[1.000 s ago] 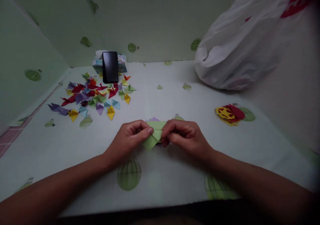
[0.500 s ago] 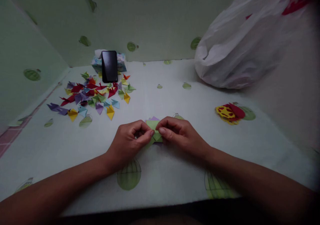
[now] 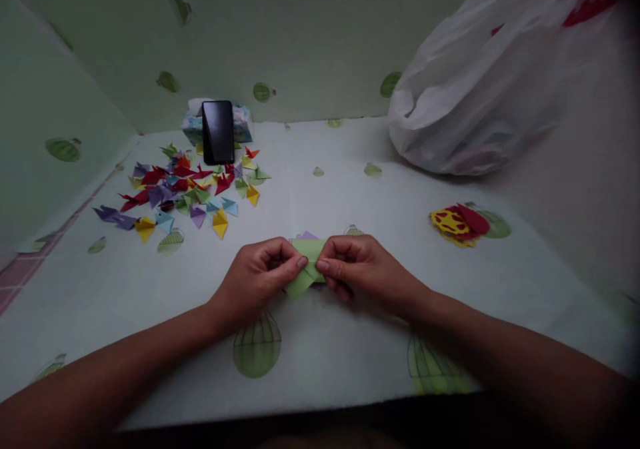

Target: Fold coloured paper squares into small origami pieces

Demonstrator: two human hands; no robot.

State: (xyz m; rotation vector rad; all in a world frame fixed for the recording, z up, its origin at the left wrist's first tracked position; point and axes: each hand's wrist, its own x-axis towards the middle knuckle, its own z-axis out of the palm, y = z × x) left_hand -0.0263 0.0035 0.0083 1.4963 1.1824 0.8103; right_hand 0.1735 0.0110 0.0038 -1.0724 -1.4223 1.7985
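Note:
A partly folded sheet of light green paper sits between my two hands near the middle of the table. My left hand pinches its left side between thumb and forefinger. On the other side, my right hand grips the right part the same way, its lower fingers curled below. One corner of the green sheet points down toward me. Just behind and partly under it shows some purple paper, mostly hidden by the green sheet and my fingers.
Folded paper birds in many colours lie heaped at the back left. A phone leans on a tissue box behind them. A white plastic bag stands at the back right, with red and yellow cut-out pieces nearer me.
A flap of the green paper now shows more widely toward me between the hands. My right hand's lower fingers have come into view, and both hands have shifted slightly.

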